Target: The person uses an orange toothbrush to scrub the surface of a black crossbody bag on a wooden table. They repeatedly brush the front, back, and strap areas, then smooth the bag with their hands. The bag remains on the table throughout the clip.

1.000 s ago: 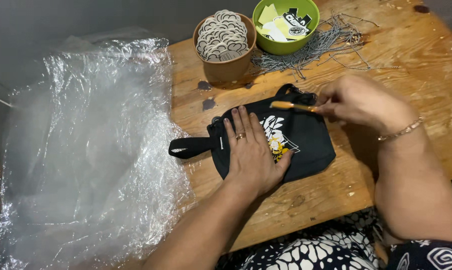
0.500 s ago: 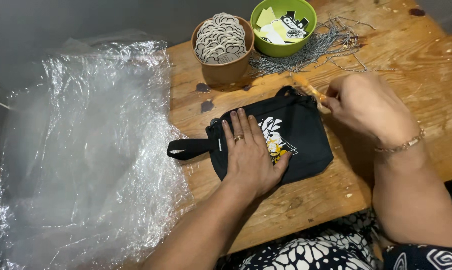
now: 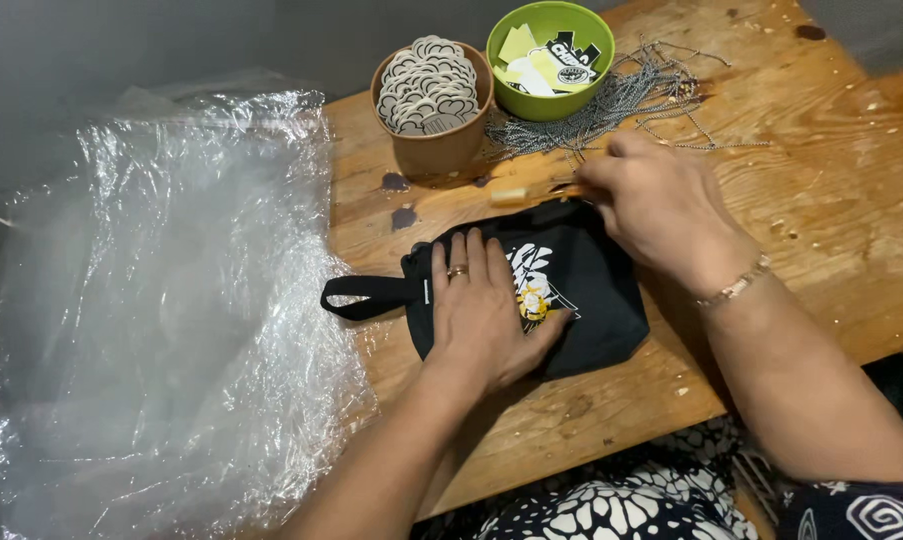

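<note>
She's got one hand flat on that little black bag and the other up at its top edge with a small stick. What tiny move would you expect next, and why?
Probably a short draw of the pale stick along the black pouch's top edge. The right hand pinches the stick right at that edge, while the left hand lies flat on the pouch, pinning it to the wooden table. That steadying suggests work along the edge.

The left hand [image 3: 486, 315] wears a ring on one finger, the right hand [image 3: 661, 205] a thin beaded bracelet [image 3: 733, 287] at the wrist, above black-and-white patterned clothing [image 3: 631, 500].
</note>
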